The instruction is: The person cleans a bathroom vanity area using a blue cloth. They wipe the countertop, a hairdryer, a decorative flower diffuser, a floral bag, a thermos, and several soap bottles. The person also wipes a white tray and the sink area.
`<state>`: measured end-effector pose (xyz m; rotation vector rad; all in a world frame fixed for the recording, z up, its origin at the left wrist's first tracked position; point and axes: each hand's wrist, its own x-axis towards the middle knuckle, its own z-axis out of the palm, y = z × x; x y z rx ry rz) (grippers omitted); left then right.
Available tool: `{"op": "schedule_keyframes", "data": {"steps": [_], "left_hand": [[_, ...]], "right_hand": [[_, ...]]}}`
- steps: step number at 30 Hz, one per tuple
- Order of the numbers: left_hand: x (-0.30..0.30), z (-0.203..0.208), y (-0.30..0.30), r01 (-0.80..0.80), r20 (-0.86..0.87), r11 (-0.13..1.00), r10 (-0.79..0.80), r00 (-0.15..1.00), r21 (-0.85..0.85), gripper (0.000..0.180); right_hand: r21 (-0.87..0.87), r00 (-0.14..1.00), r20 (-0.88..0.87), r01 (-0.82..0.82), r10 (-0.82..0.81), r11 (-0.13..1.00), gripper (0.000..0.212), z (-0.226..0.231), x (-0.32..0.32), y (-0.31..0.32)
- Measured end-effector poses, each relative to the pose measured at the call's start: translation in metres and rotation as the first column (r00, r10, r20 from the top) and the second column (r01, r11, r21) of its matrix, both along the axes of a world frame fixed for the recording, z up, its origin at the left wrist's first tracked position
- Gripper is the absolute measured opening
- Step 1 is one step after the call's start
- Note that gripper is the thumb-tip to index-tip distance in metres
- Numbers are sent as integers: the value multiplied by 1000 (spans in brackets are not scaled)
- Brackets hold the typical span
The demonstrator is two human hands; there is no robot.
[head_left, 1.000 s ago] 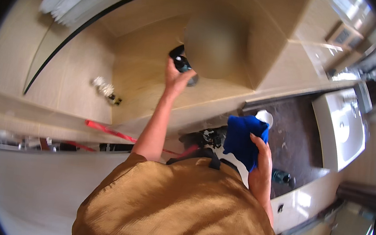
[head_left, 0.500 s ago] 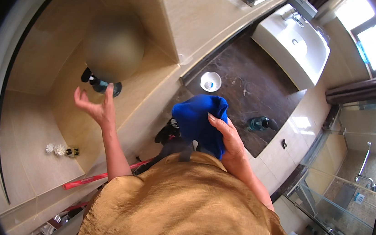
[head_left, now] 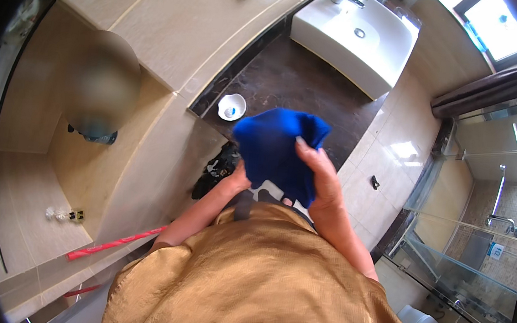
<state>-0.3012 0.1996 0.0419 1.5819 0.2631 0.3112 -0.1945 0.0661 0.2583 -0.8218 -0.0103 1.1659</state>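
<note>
A blue cloth [head_left: 275, 154] hangs bunched in front of my body, over the front of the dark counter. My right hand [head_left: 326, 175] grips its right side, thumb on top and the other fingers mostly behind the fabric. At the cloth's lower left edge is my left hand [head_left: 241, 175], closed on the fabric with its fingers largely hidden. To the left, a dark pump bottle [head_left: 100, 137] stands in the wall niche, partly covered by a blurred round patch.
The dark stone counter [head_left: 261, 76] carries a white basin [head_left: 353, 39] and a small white dish [head_left: 232, 107]. White flower-like ornaments [head_left: 57, 213] sit in the niche. A red pole [head_left: 114, 243] lies at lower left. A glass shower enclosure [head_left: 472, 222] stands at right.
My left hand has moved right, from open beside the pump bottle in the niche to the cloth's edge. The cloth is spread wider. The counter's pump bottle is now out of sight.
</note>
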Motion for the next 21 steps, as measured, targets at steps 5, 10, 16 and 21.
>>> {"op": "schedule_keyframes", "data": {"steps": [5,10,16,21], "left_hand": [[57,-14,-55,86,-249,848,55,967,522,110],[82,-27,-91,-152,-196,866,273,942,477,103],[106,-54,-88,-325,-197,919,369,908,222,76],[117,10,-74,-224,-62,973,227,972,50,68]], "right_hand": [[88,951,19,305,-308,948,39,-32,60,-66],[66,928,30,369,-372,927,47,-46,92,-112],[-24,955,57,291,-290,956,51,-75,100,-126],[-113,934,248,293,-259,949,48,-85,105,-128]]}}
